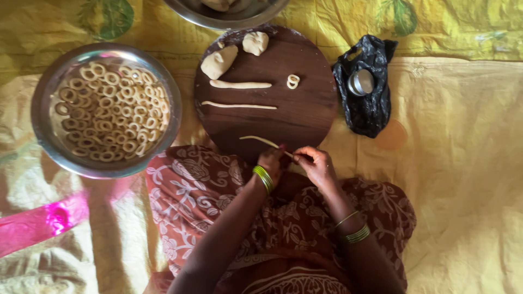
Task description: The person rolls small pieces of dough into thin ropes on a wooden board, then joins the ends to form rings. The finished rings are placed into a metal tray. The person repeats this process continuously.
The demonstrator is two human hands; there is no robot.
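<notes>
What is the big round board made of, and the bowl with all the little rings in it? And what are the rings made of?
The round board looks like dark brown wood: faint grain streaks, dull finish. The bowl looks like metal, probably steel: grey and shiny, with light glinting on its rim. The rings look like pale, soft dough, the same colour as the rolled strips and lumps on the board.

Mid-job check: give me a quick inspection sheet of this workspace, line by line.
Surface: round dark wooden board on a yellow cloth.
Job's things: thin dough strand held by both hands; two dough ropes, two dough lumps, one finished ring on the board.
Clutter: black plastic bag with a small metal cup.
Grippers: left hand and right hand pinch the strand.
Cables: nothing seen.
Surroundings: steel bowl of rings; second steel bowl at top.
</notes>
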